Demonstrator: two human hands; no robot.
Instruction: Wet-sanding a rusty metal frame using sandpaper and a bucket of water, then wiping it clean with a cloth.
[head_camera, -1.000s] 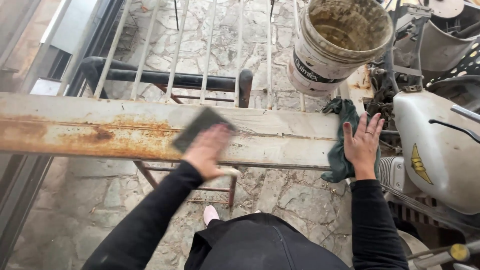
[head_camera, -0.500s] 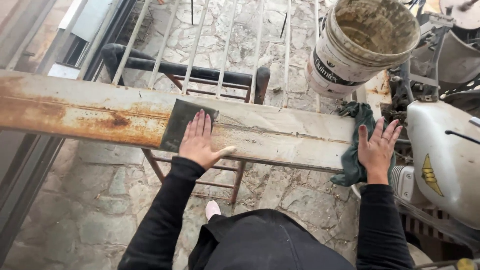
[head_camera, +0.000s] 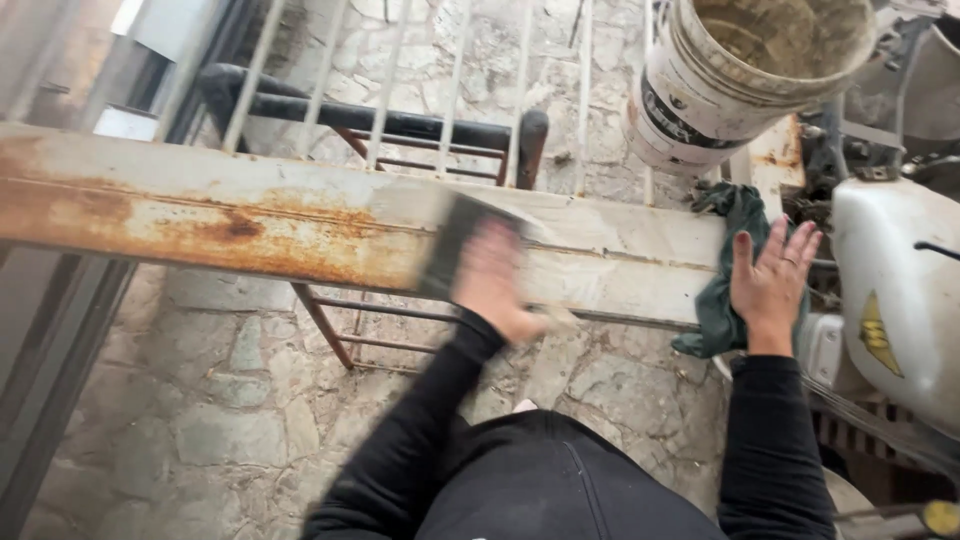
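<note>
**Reporter:** Left hand (head_camera: 495, 280) flat on a dark abrasive sheet (head_camera: 455, 245), pressed against a rusted metal beam (head_camera: 250, 225): why is it held that way?

**Photographer:** Palm and fingers lie spread on top of the sheet rather than curled round it, so the whole pad bears on the steel. The hand is blurred, which reads as motion along the beam. The sheet sits near the middle of the beam's length, just where orange rust on the left gives way to paler, cleaner metal on the right.

**Reporter:** And the other hand?

**Photographer:** The right hand (head_camera: 770, 285) is open too, fingers fanned, resting at the beam's right end on a dark green rag (head_camera: 725, 270). It grips nothing. My reading is that it steadies the beam against the push of the left, with the rag as padding between palm and metal.

**Reporter:** What carries the beam?

**Photographer:** It lies crosswise on a frame of thin metal bars (head_camera: 450, 90), above a stone-paved floor (head_camera: 200, 400). How it is fixed there, I cannot tell.

**Reporter:** Anything else close by?

**Photographer:** A dirty white bucket (head_camera: 740, 80) stands beyond the beam's right end, its contents unclear. A white motorcycle tank (head_camera: 895, 290) sits just beside the right hand, apart from it. The person wears black sleeves (head_camera: 410, 440) and stands close against the beam's near edge.
</note>
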